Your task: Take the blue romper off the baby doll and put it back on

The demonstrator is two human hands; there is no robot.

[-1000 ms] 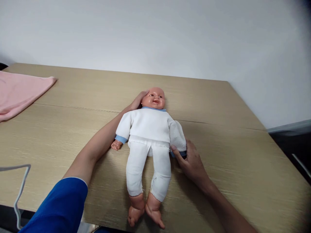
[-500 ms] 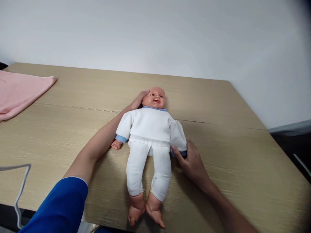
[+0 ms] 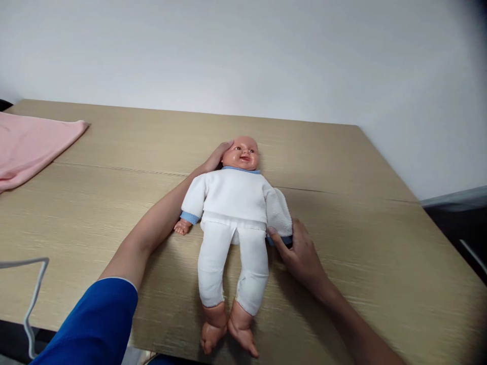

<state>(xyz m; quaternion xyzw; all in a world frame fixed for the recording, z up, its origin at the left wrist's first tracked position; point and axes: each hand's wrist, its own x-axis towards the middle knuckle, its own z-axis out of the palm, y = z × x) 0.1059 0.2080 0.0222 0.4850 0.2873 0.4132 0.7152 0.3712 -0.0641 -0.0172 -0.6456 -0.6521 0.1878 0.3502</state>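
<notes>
A baby doll [image 3: 234, 195] in a white top and white trousers lies on its back in the middle of the pale wooden tabletop [image 3: 114, 203]. Its head points to 12 o'clock and its bare feet to 6 o'clock, close to the near edge.

The left hand [image 3: 215, 158] comes in from 7 o'clock, the forearm running alongside the doll's blue-cuffed arm. It rests against the side of the doll's head, at about 11 o'clock from the chest. Its fingers curve round the temple and their tips go out of sight behind the head, so it is unclear whether the hand clasps the head or only leans on it.

The right hand [image 3: 300, 253] comes in from 5 o'clock and sits at about 4 o'clock from the doll's chest, at the end of the doll's other sleeve [image 3: 279, 213]. It is closed on the sleeve's blue cuff, the thumb pressed on the near side by the doll's hip and the fingers wrapped over the far side. The doll lies between the two hands, touched by both.

A pink cloth [image 3: 30, 144] lies at the tabletop's far left, toward 10 o'clock and well apart from the doll. A thin white wire shape [image 3: 32, 289] shows at the left edge, near 8 o'clock.
</notes>
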